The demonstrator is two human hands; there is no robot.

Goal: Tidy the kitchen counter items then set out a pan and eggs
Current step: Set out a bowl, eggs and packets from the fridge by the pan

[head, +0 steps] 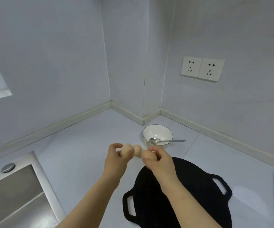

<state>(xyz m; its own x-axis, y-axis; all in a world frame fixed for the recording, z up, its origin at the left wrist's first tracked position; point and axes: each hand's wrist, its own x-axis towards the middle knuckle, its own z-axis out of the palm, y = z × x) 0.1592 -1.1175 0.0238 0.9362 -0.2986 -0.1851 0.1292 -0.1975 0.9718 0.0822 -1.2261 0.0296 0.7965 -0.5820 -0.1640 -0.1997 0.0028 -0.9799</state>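
nearest me, the black flat pan with two loop handles (190, 186) already lies on the pale counter (83, 142), partly under the right forearm. the left hand (116, 156) pinches a first tan egg (127, 149); the right hand (160, 164) curls round a second tan egg (148, 155). a third tan egg (137, 149) sits between them; i can't tell whether it rests on the counter. beyond, a white bowl with a dark rim (156, 131) holds a metal spoon (167, 141). i judge the pan set out and the eggs nearly down. no brand or writing is legible, even on the white wall sockets (202, 69).
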